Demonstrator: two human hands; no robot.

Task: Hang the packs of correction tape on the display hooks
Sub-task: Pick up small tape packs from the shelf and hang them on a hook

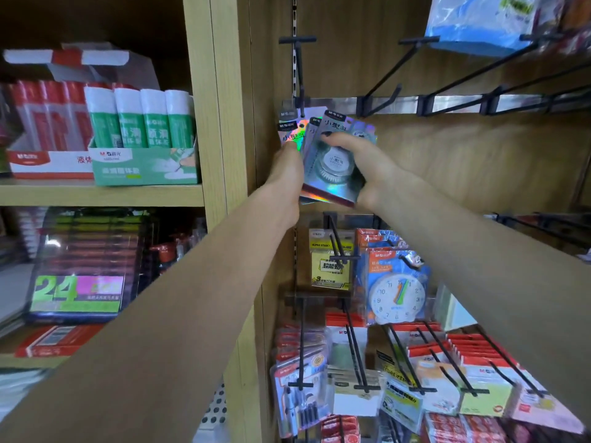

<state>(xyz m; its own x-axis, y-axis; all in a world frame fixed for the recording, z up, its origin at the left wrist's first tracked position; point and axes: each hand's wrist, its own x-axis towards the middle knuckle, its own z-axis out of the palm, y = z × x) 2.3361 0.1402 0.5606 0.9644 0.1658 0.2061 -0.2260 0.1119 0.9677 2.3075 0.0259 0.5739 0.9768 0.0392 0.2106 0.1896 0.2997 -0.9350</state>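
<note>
Several holographic packs of correction tape fan out just under the leftmost black display hook, which juts from the metal rail. My right hand grips the front packs, fingers curled over the blister and thumb under the lower edge. My left hand reaches up along the left side, its fingertips pressed on the rear packs near their tops. Whether any pack's hole is on the hook is hidden by the cards.
More bare black hooks stick out along the rail to the right. Lower hooks carry sticky notes, a clock toy and other packs. A wooden upright divides off shelves with glue boxes on the left.
</note>
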